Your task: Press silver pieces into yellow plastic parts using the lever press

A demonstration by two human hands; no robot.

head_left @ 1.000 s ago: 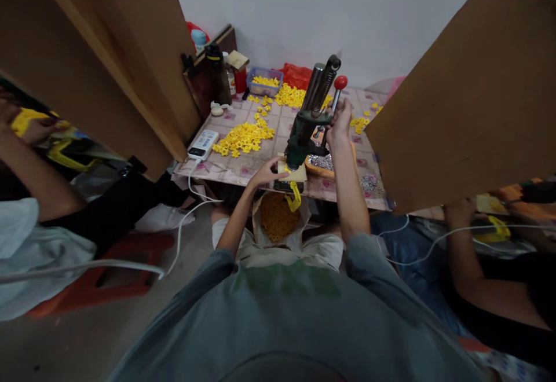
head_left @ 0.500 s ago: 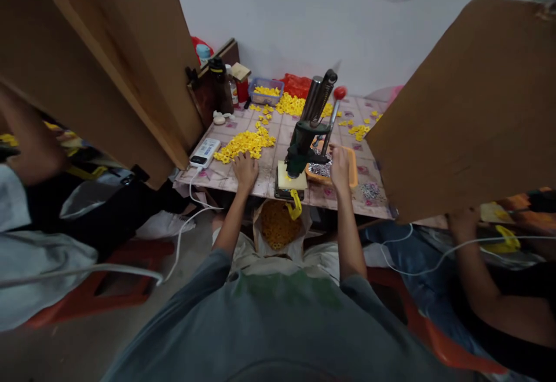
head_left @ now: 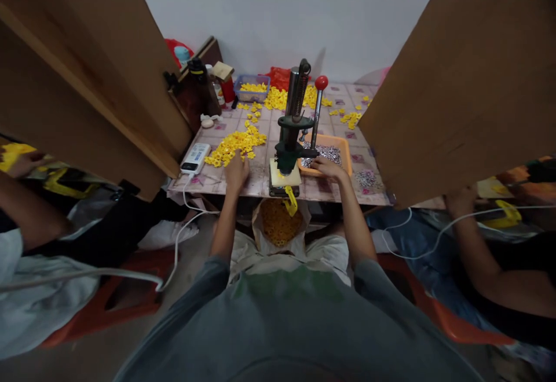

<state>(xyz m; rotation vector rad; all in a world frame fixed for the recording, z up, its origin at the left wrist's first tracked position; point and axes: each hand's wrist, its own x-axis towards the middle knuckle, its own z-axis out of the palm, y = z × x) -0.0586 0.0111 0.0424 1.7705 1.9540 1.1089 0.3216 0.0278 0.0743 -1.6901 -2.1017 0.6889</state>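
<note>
A green hand press with a red-knobbed lever stands at the near edge of a tiled table. My left hand rests on the table at the near edge of a heap of small yellow plastic parts; whether it grips one I cannot tell. My right hand reaches into the near end of an orange tray of small silvery metal bits, fingers down among them. A bag of yellow parts hangs below the press in front of me.
More yellow parts and a blue basket lie at the back, bottles at the back left. A white power bank with cable sits at the left edge. Brown boards wall both sides. Other people's arms work left and right.
My right hand let go of the press lever and came down into the orange tray. My left hand left the press base and moved left to the yellow heap. The lever stands upright.
</note>
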